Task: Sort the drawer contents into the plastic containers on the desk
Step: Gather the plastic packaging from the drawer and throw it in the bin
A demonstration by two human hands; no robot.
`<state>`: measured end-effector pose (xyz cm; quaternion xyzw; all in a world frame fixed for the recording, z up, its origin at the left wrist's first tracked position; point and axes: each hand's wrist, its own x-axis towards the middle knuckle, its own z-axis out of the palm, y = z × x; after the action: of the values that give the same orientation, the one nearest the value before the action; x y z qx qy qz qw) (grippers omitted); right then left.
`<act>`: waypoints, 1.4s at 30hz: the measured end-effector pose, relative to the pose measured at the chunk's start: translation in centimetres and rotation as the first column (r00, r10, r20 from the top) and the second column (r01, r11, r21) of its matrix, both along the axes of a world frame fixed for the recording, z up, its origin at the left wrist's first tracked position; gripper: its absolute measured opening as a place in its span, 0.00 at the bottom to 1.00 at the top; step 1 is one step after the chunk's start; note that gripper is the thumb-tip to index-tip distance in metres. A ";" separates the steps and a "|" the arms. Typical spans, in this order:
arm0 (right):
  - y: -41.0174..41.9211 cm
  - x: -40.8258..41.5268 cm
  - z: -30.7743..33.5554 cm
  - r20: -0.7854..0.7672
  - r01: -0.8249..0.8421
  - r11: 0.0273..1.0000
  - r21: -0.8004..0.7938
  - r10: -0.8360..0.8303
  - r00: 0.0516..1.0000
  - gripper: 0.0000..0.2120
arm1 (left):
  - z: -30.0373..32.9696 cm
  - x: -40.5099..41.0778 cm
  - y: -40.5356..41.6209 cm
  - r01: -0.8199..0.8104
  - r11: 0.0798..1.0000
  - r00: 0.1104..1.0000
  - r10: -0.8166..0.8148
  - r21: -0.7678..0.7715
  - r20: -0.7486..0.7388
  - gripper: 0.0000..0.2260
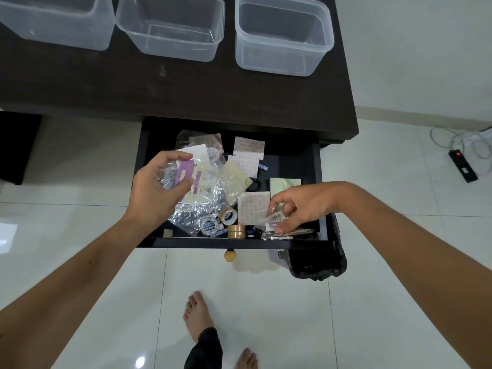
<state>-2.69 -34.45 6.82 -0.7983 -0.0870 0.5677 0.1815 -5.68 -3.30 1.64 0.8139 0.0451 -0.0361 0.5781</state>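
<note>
Drawer contents [229, 187], loose crinkly packets, lay in the open dark drawer [316, 166] below three clear plastic containers [285, 35]; our left hand [154, 190] pinched a clear packet [186, 174], our right hand [295, 206] a labelled one [275, 218], and we judged either slippery film might drop.

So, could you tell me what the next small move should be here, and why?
Probably lift the left hand to the middle container: it already grips a clear plastic packet above the open drawer, and the containers look empty.
</note>
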 end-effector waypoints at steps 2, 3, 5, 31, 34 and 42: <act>-0.1 -0.1 -0.2 -0.009 0.029 0.999 0.023 -0.029 1.000 0.23 | 0.0 0.0 0.0 0.001 1.000 1.000 -0.001 0.005 0.001 0.17; -0.1 -0.1 -0.3 -0.019 0.043 0.998 0.034 -0.043 0.999 0.23 | 0.0 0.0 0.0 0.004 1.000 1.000 -0.004 0.005 0.000 0.18; -0.3 -0.2 -0.4 -0.058 0.077 0.995 0.060 -0.074 0.996 0.23 | -0.1 0.0 0.1 0.008 1.000 1.000 -0.008 0.009 -0.005 0.18; -0.1 -0.9 -0.2 -0.020 0.562 0.525 0.639 -0.719 0.695 0.36 | -0.2 0.8 -2.1 0.108 0.993 0.993 -0.109 -0.037 -0.050 0.20; 0.8 -0.7 -0.5 -0.014 0.567 0.489 0.663 -0.749 0.662 0.38 | 0.0 1.2 -2.8 0.132 0.989 0.989 -0.136 -0.063 -0.058 0.20; 3.0 -0.6 -2.1 0.143 0.533 0.565 0.630 -0.759 0.636 0.34 | 0.7 1.3 -4.6 0.152 0.964 0.982 -0.173 -0.220 -0.079 0.18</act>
<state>-3.31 -31.48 4.76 -0.7853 0.0303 0.2339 0.5725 -4.39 -7.95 2.36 0.7455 0.0023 -0.1276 0.6541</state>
